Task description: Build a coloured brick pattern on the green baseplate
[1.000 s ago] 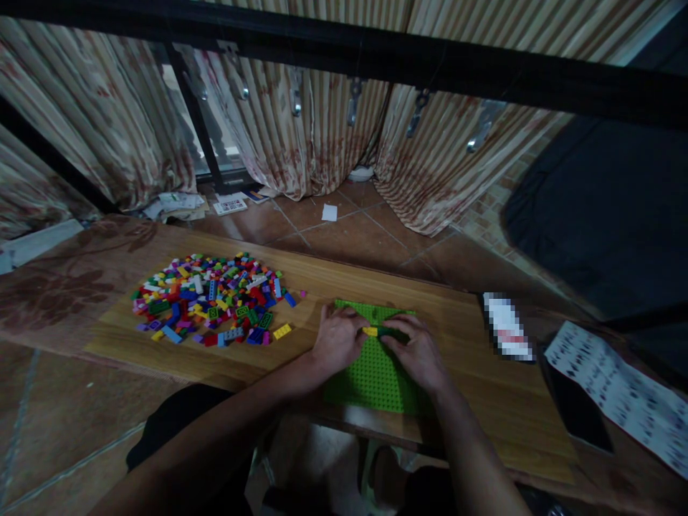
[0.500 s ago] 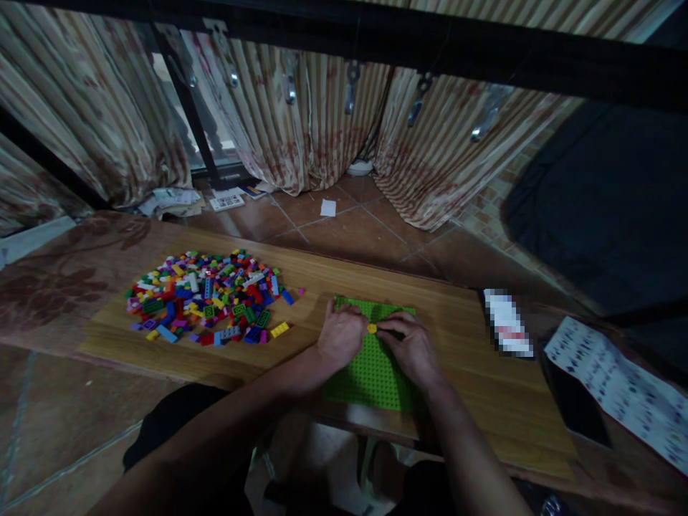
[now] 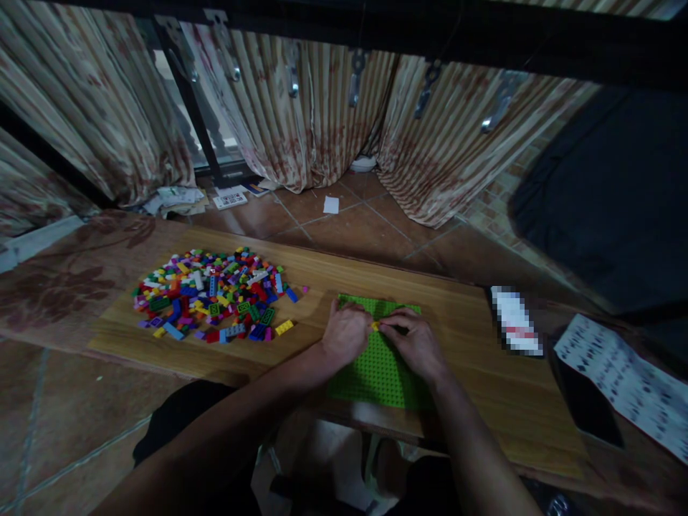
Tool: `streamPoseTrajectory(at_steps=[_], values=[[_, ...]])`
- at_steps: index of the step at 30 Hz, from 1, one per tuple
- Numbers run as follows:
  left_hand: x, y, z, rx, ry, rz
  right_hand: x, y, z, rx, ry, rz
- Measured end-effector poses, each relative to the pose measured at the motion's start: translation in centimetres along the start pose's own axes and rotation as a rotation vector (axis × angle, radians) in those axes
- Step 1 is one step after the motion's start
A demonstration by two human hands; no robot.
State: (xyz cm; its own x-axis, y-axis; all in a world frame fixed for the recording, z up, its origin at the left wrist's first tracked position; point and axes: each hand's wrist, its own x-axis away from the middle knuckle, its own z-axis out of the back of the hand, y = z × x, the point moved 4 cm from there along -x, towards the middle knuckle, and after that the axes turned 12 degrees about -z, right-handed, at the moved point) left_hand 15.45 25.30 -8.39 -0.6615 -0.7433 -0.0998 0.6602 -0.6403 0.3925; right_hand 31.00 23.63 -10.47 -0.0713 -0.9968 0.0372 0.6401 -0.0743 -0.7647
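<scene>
Now works a yellow toy brick (image 3: 375,326) between the left hand (image 3: 347,333) and the right hand (image 3: 413,341), low over the far half of a green studded baseplate (image 3: 384,383). Keeps the left hand closed, fingers curled well in, with the brick apparently caught at the thumb and forefinger. Meets it from the other side with the right hand, thumb and forefinger nearly together in a pinch against the brick. Cannot tell, behind so much finger, of any contact between brick and studs.

Compared with a second ago, shows much less yellow, and no longer any of the dark green piece then visible at the right end; perhaps turned end-on, perhaps just covered by fingertips. Suggests fine turning or pressing in progress, with both hands hardly shifted over the baseplate.

Leaves the heap of mixed toy bricks (image 3: 213,285) as before, to the left on the wooden board (image 3: 484,401), with a loose yellow brick (image 3: 284,327) at the near right edge. Leaves alone, too, the printed sheet (image 3: 626,383) at the far right, partly across a dark flat object (image 3: 594,412).
</scene>
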Motion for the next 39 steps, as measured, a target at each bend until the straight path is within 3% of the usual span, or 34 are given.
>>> streamPoseTrajectory(at_steps=[9,17,21,25,28,32,36,39], values=[[-0.3,0.3,-0.2,-0.064,-0.032,-0.04,0.1,-1.1,-0.9,0.248,0.047,0.022],[0.1,0.8,0.8,-0.083,-0.022,0.013,0.4,-0.8,-0.8,0.127,0.069,0.09],[0.6,1.2,1.1,-0.124,0.007,0.004,0.7,-0.8,0.8,-0.034,0.144,0.073],[1.1,1.1,1.2,-0.108,0.0,-0.005,1.5,0.3,3.7,-0.075,0.233,-0.043],[1.5,0.7,1.7,-0.099,0.006,-0.022,2.4,1.2,4.6,-0.003,0.169,-0.115],[2.3,-0.5,2.4,-0.087,0.017,-0.014,3.6,1.0,3.6,0.129,0.071,-0.052],[2.7,-1.8,2.2,-0.032,0.061,0.014,3.8,0.9,2.6,0.21,0.049,-0.012],[2.6,-2.0,1.7,-0.002,0.083,0.011,3.2,1.6,3.2,0.18,0.103,-0.041]])
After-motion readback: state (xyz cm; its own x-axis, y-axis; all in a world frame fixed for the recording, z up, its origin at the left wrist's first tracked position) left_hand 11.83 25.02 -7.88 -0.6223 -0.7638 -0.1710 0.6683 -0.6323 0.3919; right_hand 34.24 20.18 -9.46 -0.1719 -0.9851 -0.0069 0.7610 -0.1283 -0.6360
